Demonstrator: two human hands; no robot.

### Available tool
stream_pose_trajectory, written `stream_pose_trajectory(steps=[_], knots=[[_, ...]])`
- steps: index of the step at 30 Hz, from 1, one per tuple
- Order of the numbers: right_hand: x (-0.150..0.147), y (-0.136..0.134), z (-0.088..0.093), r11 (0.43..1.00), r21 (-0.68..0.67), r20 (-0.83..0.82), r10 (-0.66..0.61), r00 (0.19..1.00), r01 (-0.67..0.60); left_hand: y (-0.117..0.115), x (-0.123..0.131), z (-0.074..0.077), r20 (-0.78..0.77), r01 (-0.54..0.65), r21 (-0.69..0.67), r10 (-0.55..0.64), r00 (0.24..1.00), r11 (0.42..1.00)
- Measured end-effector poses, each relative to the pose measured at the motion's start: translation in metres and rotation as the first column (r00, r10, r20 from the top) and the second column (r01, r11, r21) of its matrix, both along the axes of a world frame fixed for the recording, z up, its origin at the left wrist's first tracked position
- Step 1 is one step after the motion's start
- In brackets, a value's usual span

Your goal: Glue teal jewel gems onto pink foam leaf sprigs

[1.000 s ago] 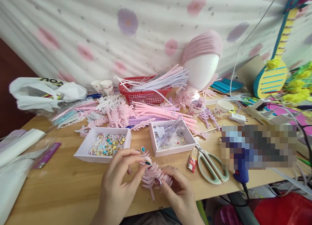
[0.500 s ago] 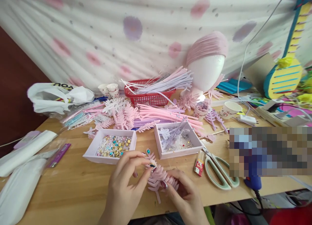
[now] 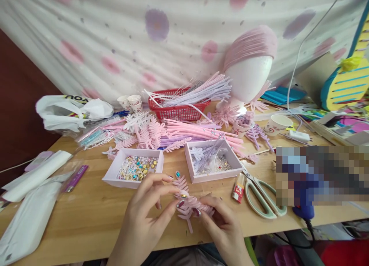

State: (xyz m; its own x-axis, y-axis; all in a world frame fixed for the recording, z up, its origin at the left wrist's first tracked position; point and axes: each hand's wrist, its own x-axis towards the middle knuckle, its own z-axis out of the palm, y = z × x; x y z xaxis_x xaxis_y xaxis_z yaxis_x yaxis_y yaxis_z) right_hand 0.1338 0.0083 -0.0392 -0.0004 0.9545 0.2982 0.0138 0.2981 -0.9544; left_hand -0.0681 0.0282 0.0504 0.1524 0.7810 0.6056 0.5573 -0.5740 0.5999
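Pinched between the thumb and fingers of the right hand (image 3: 221,216), a pink chenille-stem leaf spray (image 3: 186,211) sits near the front edge of the wooden table (image 3: 95,220). Fingertips of the left hand (image 3: 146,207) bracket a gold-edged oval ornament (image 3: 183,196) there; whether they grip it cannot be told. Two white trays (image 3: 219,175) of beads (image 3: 147,167) stand behind; scissors (image 3: 250,177) lie right. A red basket (image 3: 180,113) occupies the back edge.

Left of our left hand (image 3: 144,212), we have bare table (image 3: 92,223) as far as the white roll (image 3: 36,177). Ahead, the left box (image 3: 122,182) and right box (image 3: 219,175) leave us a narrow lane, the pink sprig's (image 3: 186,211) tip at its mouth. Scissors (image 3: 261,192) obstruct us right of our right hand (image 3: 223,220).
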Motion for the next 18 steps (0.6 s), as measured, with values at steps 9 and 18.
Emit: stream_pose_trajectory(steps=[9, 18], knots=[[0.000, 0.003, 0.017, 0.996, 0.084, 0.053, -0.001, 0.999, -0.004, -0.003, 0.001, 0.002, 0.024, 0.004, -0.079, -0.002, 1.000, 0.997], [0.000, 0.002, 0.019, 0.995, 0.101, 0.091, -0.017, 0.996, 0.007, -0.004, -0.001, -0.002, 0.035, -0.007, -0.135, 0.012, 0.999, 0.991]])
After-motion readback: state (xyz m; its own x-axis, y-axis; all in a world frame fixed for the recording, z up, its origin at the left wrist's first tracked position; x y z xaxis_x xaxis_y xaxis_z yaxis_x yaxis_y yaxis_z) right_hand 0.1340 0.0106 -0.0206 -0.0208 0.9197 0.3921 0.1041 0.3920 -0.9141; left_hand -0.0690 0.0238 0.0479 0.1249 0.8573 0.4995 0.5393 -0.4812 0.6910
